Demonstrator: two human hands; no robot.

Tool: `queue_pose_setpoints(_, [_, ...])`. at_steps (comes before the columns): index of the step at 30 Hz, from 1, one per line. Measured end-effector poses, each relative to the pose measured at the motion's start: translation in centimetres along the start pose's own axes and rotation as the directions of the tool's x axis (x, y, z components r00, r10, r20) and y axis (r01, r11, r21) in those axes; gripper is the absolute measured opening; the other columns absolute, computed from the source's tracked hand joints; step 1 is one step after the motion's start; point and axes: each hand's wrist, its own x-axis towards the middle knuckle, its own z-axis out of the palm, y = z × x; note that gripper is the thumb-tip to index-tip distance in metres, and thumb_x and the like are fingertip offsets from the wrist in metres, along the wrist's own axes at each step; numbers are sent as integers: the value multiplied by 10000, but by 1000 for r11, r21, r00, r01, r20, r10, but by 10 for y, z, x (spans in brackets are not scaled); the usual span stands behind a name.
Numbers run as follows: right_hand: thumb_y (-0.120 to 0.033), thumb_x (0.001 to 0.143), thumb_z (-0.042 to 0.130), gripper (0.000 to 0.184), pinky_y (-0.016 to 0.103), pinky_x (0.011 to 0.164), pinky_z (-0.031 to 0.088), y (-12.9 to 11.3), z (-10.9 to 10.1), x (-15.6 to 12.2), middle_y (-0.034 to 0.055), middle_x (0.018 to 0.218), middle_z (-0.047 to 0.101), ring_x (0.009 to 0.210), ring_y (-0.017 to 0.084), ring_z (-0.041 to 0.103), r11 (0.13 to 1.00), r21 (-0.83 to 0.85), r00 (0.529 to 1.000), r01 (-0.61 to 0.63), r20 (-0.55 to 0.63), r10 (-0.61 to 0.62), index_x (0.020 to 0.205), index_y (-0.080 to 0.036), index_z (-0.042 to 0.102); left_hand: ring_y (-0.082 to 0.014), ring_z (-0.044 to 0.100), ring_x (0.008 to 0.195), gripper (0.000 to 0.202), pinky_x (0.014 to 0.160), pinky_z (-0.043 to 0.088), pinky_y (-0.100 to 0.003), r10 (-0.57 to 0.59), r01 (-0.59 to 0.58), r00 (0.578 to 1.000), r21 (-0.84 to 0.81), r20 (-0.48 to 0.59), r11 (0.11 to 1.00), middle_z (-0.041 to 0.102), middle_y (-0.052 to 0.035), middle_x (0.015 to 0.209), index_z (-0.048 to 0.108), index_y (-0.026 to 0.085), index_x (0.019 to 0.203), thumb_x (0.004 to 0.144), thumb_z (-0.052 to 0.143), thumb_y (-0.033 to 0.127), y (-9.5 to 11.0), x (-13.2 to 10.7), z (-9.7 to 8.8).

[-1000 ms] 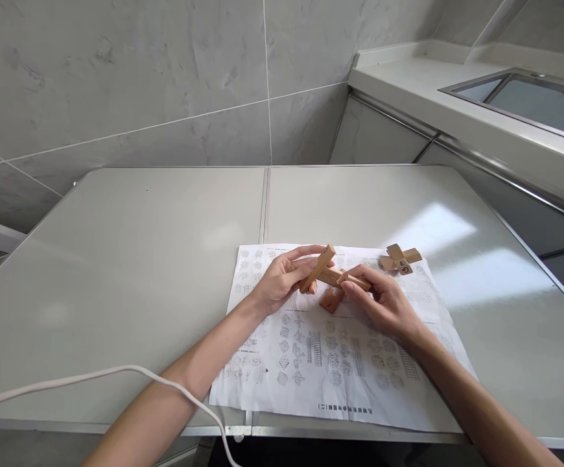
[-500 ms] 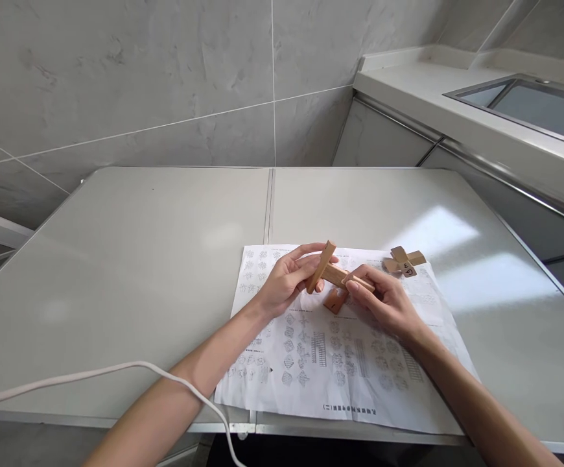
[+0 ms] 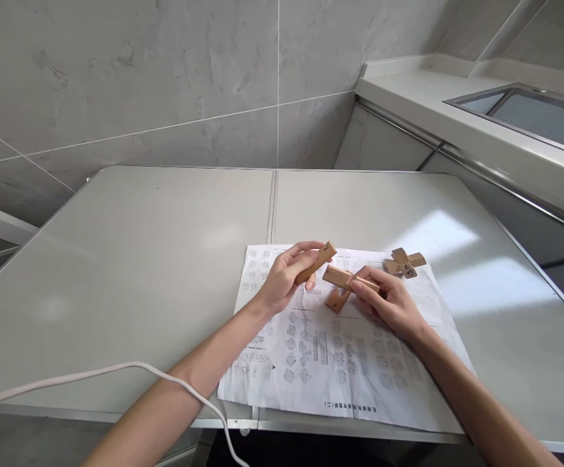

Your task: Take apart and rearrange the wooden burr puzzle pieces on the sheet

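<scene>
Head view: right hand (image 3: 389, 299) covering far end of grooved wooden bar (image 3: 338, 277) it is pinching; mark near bar's free end staying unreadable. Lower block (image 3: 336, 301), showing "1", partly hiding beneath bar; cannot tell whether resting or held. Small print on paper sheet (image 3: 311, 395) blurring. Left hand (image 3: 284, 279) pinching light-brown wooden stick (image 3: 317, 263), tilting over sheet, showing "2", near bar but apart. Cross-shaped wooden piece (image 3: 403, 262) lying by sheet's far right corner.

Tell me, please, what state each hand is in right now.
Left hand: closed, holding a wooden piece marked 2.
Right hand: closed, holding a second wooden piece.
</scene>
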Motion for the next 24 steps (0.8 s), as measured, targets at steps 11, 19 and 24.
queue_pose_setpoints(11, [-522, 1050, 607, 389, 291, 580, 376, -2, -3, 4, 34, 783, 704, 630, 153, 538, 974, -163, 977, 159, 168, -131, 847, -200, 688, -50, 544, 580, 242, 587, 489, -245, 92, -85, 996, 295, -10, 952, 725, -87, 1270, 724, 221, 1198, 1033, 650, 381, -4, -3, 7])
queue_pose_setpoints(19, [-538, 1018, 635, 406, 279, 515, 318, 2, -7, 2, -24, 623, 573, 525, 128, 458, 995, -42, 980, 96, 179, -87, 780, -210, 635, -188, 723, 942, 261, 856, 608, -350, 170, -230, 973, 686, 156, 690, 728, -71, 1257, 659, 253, 1304, 1080, 556, 336, -7, -8, 13])
queue_pose_setpoints(24, [-525, 1011, 655, 411, 267, 472, 274, 7, -9, 1, -50, 560, 516, 461, 110, 412, 996, 79, 989, 40, 136, -51, 750, -223, 561, -225, 695, 1158, 360, 939, 632, -396, 228, -472, 882, 768, 413, 433, 629, -94, 1402, 570, 269, 1431, 1102, 432, 215, -17, -10, 12])
